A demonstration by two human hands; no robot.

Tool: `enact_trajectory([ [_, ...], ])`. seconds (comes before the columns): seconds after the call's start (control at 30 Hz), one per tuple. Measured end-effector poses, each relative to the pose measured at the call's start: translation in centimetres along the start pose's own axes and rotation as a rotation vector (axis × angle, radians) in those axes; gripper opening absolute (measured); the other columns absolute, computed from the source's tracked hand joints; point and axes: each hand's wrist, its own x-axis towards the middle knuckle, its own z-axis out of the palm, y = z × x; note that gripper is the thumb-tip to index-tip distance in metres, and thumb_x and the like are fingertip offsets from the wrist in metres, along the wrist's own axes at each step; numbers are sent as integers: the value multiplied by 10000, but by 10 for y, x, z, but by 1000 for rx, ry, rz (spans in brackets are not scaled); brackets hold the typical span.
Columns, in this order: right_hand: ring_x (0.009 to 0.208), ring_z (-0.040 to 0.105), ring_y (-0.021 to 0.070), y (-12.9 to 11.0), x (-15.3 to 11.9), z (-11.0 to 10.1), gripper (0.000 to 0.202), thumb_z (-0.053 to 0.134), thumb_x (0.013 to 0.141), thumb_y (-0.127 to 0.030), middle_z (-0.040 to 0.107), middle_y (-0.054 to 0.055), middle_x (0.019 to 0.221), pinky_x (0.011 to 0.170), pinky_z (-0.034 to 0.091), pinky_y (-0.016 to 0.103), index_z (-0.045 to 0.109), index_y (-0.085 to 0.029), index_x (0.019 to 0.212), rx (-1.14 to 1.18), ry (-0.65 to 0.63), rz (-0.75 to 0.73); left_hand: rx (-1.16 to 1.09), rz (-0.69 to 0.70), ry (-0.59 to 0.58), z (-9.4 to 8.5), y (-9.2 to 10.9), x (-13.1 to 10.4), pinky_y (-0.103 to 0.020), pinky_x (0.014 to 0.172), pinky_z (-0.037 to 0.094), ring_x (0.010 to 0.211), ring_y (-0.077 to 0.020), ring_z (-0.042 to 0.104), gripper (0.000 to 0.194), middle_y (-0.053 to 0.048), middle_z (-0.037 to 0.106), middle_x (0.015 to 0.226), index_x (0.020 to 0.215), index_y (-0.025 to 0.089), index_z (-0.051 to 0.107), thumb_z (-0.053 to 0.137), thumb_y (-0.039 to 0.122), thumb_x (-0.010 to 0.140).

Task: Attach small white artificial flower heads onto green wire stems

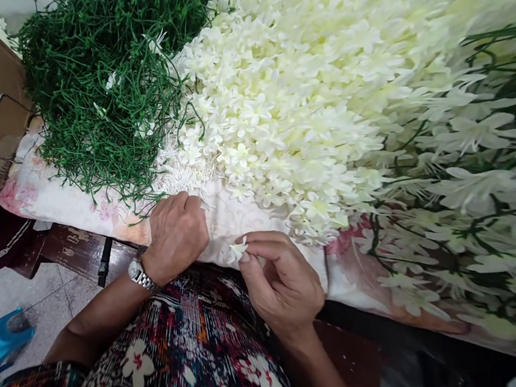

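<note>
Right hand (pixel 283 280) is pinching a small cream-white artificial flower (pixel 238 250) between thumb and fingertips, just at the near edge of the floral-print cloth (pixel 52 198). Left hand (pixel 176 237), silver wristwatch (pixel 140 274) on its wrist, is curled into a loose fist, knuckles resting on the cloth; whether it holds anything, I cannot tell. Just beyond it lies the big heap of cream-white artificial flowers (pixel 297 98), with a tangled pile of green plastic stems (pixel 99 70) at far left.
</note>
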Motion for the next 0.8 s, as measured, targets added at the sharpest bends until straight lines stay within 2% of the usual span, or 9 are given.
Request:
enact_trajectory([
  [0.3,687,547,118,3,-1,-1,173,519,684,-44,561,21,741,594,444,248,523,-181,790,-18,-40,-23,6,-47,21,3,-4,-4,-291,591,310,648,-175,467,145,-50,530,661,692,153,507,438,234,790],
  [0.43,671,549,121,2,-2,1,146,512,695,-70,569,20,736,584,444,252,528,-187,781,-38,-33,-13,-48,-60,52,6,-4,-3,-276,570,295,604,-152,443,165,-32,496,615,643,158,491,423,185,791],
  [0.67,688,543,118,2,-1,-1,173,516,690,-41,559,20,744,601,442,256,527,-182,792,5,-42,-5,-323,45,167,-9,-8,-21,-291,653,333,661,-141,449,129,-21,518,646,666,161,475,450,183,790],
  [0.8,699,546,114,-4,4,-5,188,528,680,-21,561,25,755,603,441,250,528,-168,797,44,-81,-17,-575,118,181,-16,-14,-36,-300,676,365,663,-125,466,67,-9,529,671,741,164,475,474,99,758],
])
